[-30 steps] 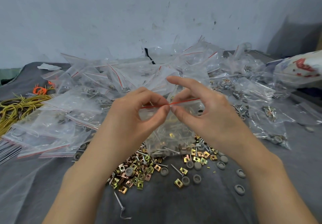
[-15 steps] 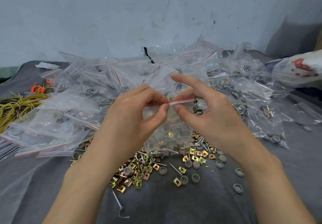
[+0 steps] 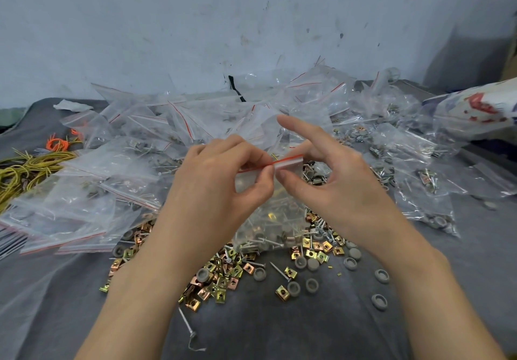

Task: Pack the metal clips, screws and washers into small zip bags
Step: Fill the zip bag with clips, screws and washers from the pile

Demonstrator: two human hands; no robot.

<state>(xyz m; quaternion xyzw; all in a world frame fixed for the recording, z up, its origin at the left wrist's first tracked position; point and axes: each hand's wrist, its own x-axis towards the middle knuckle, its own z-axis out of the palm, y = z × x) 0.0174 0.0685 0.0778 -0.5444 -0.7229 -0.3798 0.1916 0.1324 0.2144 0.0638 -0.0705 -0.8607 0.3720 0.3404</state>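
Nearest, a long screw lies alone on the grey cloth, head end closest. Beyond it spread brass-coloured metal clips and grey washers. Above them hangs the zip bag — mouth up, its screw-filled bottom reaching down to the loose pile. Its red seal strip runs left to right, rising slightly rightward. The left hand pinches the strip's left part and the right hand its right end, index finger raised. Behind, filled bags heap toward the wall — yellow wires far left. At the right a printed bag bears red marks, unreadable.
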